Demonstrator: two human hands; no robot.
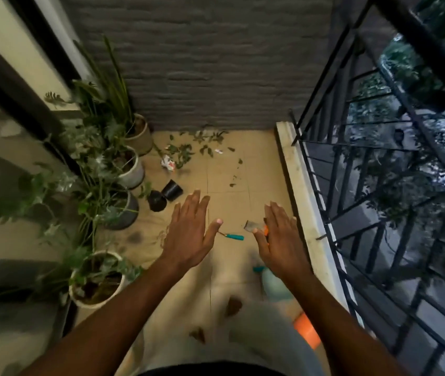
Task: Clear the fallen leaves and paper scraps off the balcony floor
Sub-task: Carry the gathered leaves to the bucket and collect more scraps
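Observation:
Green fallen leaves (183,151) lie scattered on the beige tiled balcony floor (226,202) near the grey back wall, with smaller bits (234,180) trailing toward me. A crumpled white and orange paper scrap (167,162) sits beside the leaves, and a tiny scrap (218,151) lies further right. My left hand (190,236) and my right hand (279,240) are stretched out flat, palms down, fingers apart, holding nothing, well short of the leaves.
Potted plants (99,278) line the left side. Two toppled black pots (164,196) lie ahead of my left hand. A teal-handled tool (233,236), a small trowel (253,226), a teal spray bottle (273,283) and an orange object (306,333) lie on the floor. A black railing (357,185) runs along the right.

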